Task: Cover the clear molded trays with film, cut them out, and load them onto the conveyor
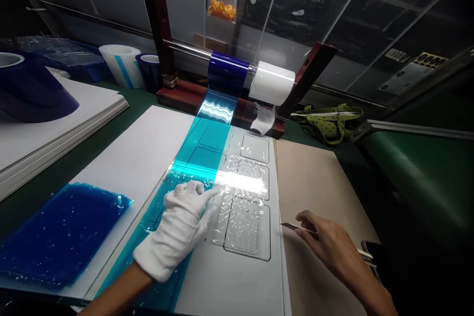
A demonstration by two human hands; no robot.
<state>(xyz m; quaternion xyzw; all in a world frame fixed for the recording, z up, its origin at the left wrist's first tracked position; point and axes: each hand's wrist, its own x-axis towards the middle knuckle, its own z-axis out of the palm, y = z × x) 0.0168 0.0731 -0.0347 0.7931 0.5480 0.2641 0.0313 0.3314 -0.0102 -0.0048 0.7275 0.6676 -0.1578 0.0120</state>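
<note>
A translucent blue protective film strip (207,150) runs from its roll down over a white board (225,286) marked with black rounded outlines. My left hand (174,229), in a white glove, rests on the film, thumb and forefinger apart, other fingers bent. Beside it, a clear bubbly film piece (240,222) covers some outlines. My bare right hand (329,242) is closed around a craft knife (291,226), its pointed blade facing left above the board's right edge. Part of its handle is hidden by the hand.
A wooden stand (185,101) carries the blue roll (227,69) and a white roll (274,81) on a metal rod. Stacked blue sheets (62,232) lie at left, near a large blue roll (37,91) on white boards. Brown board (311,177) lies at right, a green pouch (329,121) behind.
</note>
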